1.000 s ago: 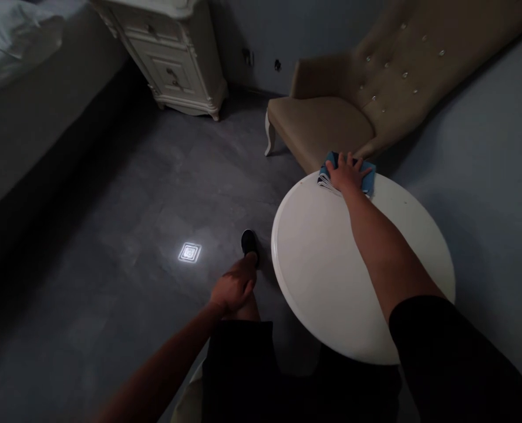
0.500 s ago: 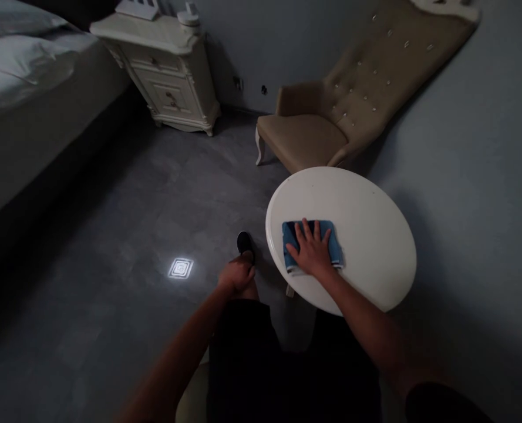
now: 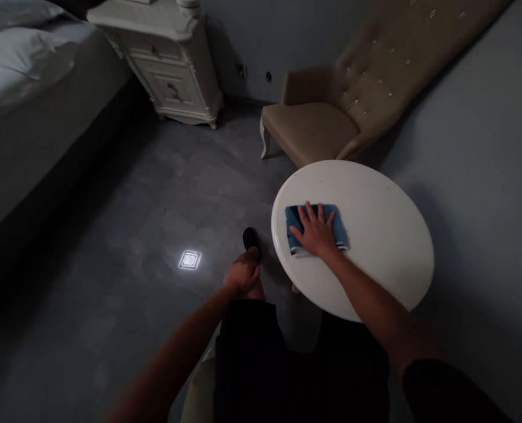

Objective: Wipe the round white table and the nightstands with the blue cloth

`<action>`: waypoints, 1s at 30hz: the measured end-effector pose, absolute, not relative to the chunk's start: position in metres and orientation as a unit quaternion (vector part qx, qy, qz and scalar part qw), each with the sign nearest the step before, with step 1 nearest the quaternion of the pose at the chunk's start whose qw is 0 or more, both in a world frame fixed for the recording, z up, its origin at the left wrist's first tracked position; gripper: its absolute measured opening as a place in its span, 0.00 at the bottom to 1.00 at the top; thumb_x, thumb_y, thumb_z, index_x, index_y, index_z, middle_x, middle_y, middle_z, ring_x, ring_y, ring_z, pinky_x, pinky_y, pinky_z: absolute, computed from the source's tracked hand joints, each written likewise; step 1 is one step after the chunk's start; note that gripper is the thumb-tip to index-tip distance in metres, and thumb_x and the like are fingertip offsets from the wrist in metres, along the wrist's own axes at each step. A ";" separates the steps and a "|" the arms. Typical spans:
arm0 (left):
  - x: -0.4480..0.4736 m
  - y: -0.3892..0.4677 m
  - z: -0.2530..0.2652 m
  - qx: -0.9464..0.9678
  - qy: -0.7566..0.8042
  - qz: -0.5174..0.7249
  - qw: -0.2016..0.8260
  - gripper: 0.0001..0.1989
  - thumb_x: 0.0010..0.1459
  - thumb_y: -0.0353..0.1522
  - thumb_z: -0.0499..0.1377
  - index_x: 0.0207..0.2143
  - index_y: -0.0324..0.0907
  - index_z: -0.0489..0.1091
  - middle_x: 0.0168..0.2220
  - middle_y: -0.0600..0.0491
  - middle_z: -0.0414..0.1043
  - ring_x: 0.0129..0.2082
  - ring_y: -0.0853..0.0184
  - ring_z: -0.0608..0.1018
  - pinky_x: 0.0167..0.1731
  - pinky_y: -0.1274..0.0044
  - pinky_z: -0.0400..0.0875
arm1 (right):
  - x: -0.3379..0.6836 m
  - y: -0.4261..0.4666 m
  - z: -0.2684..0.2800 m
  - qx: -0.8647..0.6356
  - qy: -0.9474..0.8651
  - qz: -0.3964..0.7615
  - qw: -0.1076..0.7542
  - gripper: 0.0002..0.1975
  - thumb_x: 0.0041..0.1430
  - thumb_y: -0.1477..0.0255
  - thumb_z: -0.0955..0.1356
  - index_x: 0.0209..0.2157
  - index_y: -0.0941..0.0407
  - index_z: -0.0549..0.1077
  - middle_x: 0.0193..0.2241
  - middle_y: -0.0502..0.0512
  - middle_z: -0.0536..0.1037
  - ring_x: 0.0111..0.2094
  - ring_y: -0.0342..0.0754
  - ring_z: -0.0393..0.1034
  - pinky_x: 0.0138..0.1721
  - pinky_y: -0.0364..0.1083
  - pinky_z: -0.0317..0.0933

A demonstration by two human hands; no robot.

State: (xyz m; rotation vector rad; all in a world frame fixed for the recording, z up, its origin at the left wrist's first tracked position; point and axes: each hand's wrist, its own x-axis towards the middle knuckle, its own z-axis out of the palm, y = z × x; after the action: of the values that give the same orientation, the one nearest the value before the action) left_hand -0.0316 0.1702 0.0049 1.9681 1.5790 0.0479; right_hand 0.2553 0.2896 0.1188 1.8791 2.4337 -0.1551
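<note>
Around the table: a tan, button-tufted armchair (image 3: 316,126) stands just beyond the far rim, its front corner partly hidden by the tabletop; whether the two touch, I cannot tell.
Along the wall: a white nightstand (image 3: 172,88) with drawer knobs stands beside the bed (image 3: 53,123), both well apart from the table; two dark wall fittings (image 3: 242,71) sit low between nightstand and armchair.
On the floor: a bright, diamond-shaped patterned patch (image 3: 189,259) lies left of the black shoe (image 3: 251,237).
In the way: the right forearm (image 3: 370,294) slants across the near part of the tabletop and hides some of it; the hand covers the middle of the cloth.
Cloth place: the folded blue cloth (image 3: 340,230) lies flat on the round white table (image 3: 379,235), near its left rim and wholly on the top.
Cloth direction: its long axis runs left to right, across the person's front; the pale, layered edge faces the person, the blue and navy edge faces the armchair.
Right hand: the right hand (image 3: 317,234) presses palm down on the cloth, fingers spread and pointing away from the body, with no grasp around it.
Left hand: the left hand (image 3: 242,275) rests by the left knee with fingers curled; whether it grips the leg, I cannot tell.
</note>
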 end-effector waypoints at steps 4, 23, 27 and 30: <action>-0.037 0.175 0.005 0.735 0.600 0.016 0.315 0.22 0.78 0.40 0.56 0.63 0.46 0.86 0.66 0.41 0.84 0.67 0.47 0.81 0.67 0.58 0.78 | 0.255 0.410 0.120 0.647 0.760 -0.049 0.028 0.44 0.85 0.44 0.55 0.89 0.54 0.54 0.89 0.65 0.46 0.87 0.84 0.38 0.78 0.93 0.36; -0.036 0.179 0.012 0.727 0.620 -0.039 0.292 0.24 0.81 0.42 0.53 0.62 0.47 0.86 0.61 0.42 0.88 0.60 0.49 0.88 0.59 0.66 0.78 | 0.193 0.353 0.132 0.554 0.829 -0.071 -0.010 0.43 0.84 0.45 0.60 0.87 0.55 0.61 0.89 0.63 0.49 0.87 0.84 0.41 0.81 0.89 0.36; -0.019 0.171 0.027 0.740 0.615 -0.052 0.268 0.24 0.83 0.41 0.50 0.63 0.48 0.83 0.59 0.42 0.89 0.59 0.51 0.89 0.57 0.68 0.77 | 0.210 0.246 0.133 0.496 0.863 -0.087 -0.022 0.43 0.81 0.41 0.61 0.86 0.45 0.64 0.88 0.50 0.50 0.88 0.76 0.42 0.85 0.83 0.40; -0.008 0.168 0.033 0.741 0.619 -0.072 0.252 0.24 0.83 0.42 0.50 0.62 0.46 0.83 0.58 0.41 0.90 0.58 0.51 0.90 0.55 0.68 0.77 | 0.247 0.179 0.128 0.508 0.856 -0.091 -0.015 0.42 0.77 0.36 0.59 0.85 0.32 0.61 0.87 0.35 0.48 0.89 0.67 0.40 0.87 0.77 0.43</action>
State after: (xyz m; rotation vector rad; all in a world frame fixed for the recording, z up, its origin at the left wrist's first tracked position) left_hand -0.0084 0.1681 0.0331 2.0145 1.6830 -0.1949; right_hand 0.2465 0.1787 0.1280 1.6115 2.7162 -0.2888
